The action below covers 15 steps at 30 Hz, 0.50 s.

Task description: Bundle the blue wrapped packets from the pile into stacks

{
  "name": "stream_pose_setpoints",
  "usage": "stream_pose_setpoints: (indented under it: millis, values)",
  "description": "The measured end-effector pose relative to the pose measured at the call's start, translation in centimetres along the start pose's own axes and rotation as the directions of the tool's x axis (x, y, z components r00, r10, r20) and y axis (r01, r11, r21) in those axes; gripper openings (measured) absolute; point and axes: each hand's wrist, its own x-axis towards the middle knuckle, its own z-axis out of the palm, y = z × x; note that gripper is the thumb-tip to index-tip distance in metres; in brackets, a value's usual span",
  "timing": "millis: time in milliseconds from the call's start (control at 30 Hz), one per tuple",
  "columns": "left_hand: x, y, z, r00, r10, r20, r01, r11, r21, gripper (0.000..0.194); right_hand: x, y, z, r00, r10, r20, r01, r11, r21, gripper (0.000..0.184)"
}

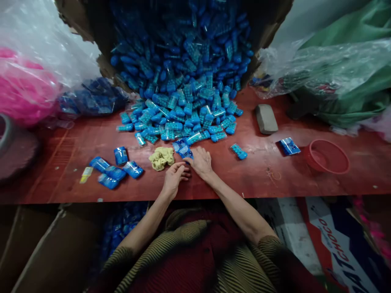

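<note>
Just in front of the heap, a blue printed packet (182,147) lies on the table. My right hand (200,162) rests over its lower right side, with thumb and fingers on it. Close below, my left hand (175,177) has its fingers curled and its thumb and forefinger together beside the right thumb; whatever is between them is too small to tell. A pale yellow, soft-looking lump (161,158) sits left of the packet. Small clear bottles with blue caps and blue beads form a large heap (183,110) beyond my hands.
Several blue packets (114,173) and a small yellow-white sachet (86,174) lie at left. To the right are a single bottle (238,151), a grey block (266,119), another blue packet (289,146) and a red bowl (328,156). A torn carton (88,24) surrounds the heap's back.
</note>
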Motion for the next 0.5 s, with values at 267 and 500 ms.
stream_pose_setpoints:
  millis: [267, 500]
  values:
    - [-0.2, 0.3, -0.3, 1.0, -0.007, -0.028, 0.006, 1.0, -0.025, 0.042, -0.2, 1.1, 0.0, 0.997, -0.081, -0.019, 0.08, 0.995, -0.063, 0.023]
    - [-0.4, 0.0, 0.1, 0.999, -0.042, 0.004, 0.042, 0.998, -0.047, 0.036, -0.5, 0.3, -0.3, 0.999, -0.033, -0.038, 0.029, 0.994, -0.105, 0.03]
